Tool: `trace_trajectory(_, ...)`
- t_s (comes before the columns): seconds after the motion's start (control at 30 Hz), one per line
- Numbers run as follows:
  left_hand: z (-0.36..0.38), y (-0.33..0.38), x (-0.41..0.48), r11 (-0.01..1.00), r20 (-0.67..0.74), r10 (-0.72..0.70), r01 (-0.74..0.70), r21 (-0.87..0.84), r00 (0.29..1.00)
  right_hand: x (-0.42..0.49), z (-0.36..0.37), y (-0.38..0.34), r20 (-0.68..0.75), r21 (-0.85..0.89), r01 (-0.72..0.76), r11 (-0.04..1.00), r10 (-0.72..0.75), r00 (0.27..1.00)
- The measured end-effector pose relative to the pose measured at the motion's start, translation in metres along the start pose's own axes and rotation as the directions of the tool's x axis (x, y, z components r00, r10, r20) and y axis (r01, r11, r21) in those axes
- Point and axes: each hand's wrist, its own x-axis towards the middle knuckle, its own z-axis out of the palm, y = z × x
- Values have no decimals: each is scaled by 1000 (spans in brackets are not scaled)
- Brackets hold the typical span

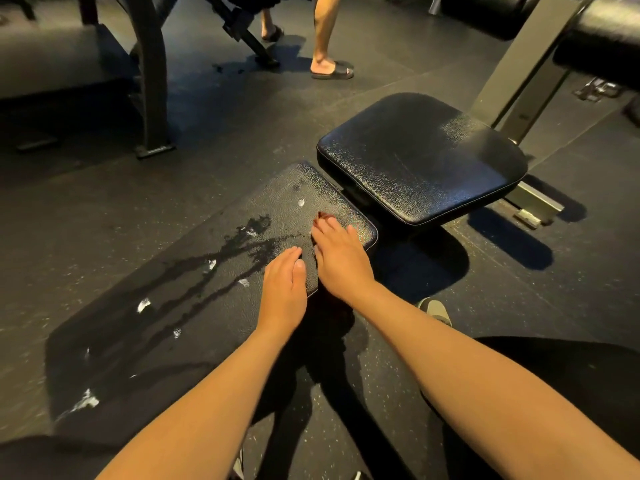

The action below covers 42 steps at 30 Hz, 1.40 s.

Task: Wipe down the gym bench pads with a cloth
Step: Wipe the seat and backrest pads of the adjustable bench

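Right hand [341, 261] presses flat on cloth [323, 216], evidently to wipe wet pad [173, 323]; left hand [282, 289] lies flat, empty, likely bracing.

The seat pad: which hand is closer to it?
Right. The right hand lies on the long pad, at its end by the seat pad; the left hand rests farther back on it.

The long black bench pad [166, 358], standing on speckled rubber floor [519, 306], bears wet streaks [242, 244] and white spots [143, 304].
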Motion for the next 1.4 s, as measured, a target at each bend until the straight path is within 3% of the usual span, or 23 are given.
trace_trajectory(0.17, -2, 0, -3, 999, 2, -33, 33, -25, 999, -29, 4, -9, 51, 164, 128, 978, -138, 989)
trace_trajectory(0.27, -2, 1, -8, 999, 3, -24, 25, -24, 1000, -28, 5, -4, 68, 123, 187, 975, -196, 978)
trace_trajectory(0.37, -3, 1, -8, 1000, 18, -12, 12, 8, 1000, -4, 1, 7, 17, 8, 67, 998, -67, 998)
trace_trajectory(0.47, -5, 0, -6, 999, 19, -38, 38, 15, 999, 4, -2, 3, -13, 14, -36, 999, 36, 999)
trace_trajectory(0.6, -4, 1, -2, 997, -25, -65, 64, -47, 998, -31, 9, -20, 28, 135, 75, 988, -80, 996)
trace_trajectory(0.7, -2, 2, -4, 998, -38, -53, 52, -46, 998, -23, 0, -8, 47, 56, 170, 984, -173, 984)
trace_trajectory(0.87, -4, 2, -4, 999, -5, -35, 35, -6, 999, 7, -11, 7, 40, -54, 4, 999, -1, 999)
trace_trajectory(1.1, -9, 6, -5, 998, 74, -49, 51, -26, 996, -35, -5, -3, 75, 161, 144, 976, -157, 985)
trace_trajectory(1.2, -12, 15, -13, 996, 150, -70, 78, -46, 986, -38, -5, 5, 47, 364, -24, 931, 7, 999)
trace_trajectory(1.3, -13, 21, -23, 985, 171, -108, 129, -116, 979, -36, -28, 0, 20, 594, -239, 768, 283, 959)
trace_trajectory(1.4, -15, 32, -36, 977, 233, -93, 134, -165, 968, -36, -45, -11, 35, 692, -274, 667, 349, 937)
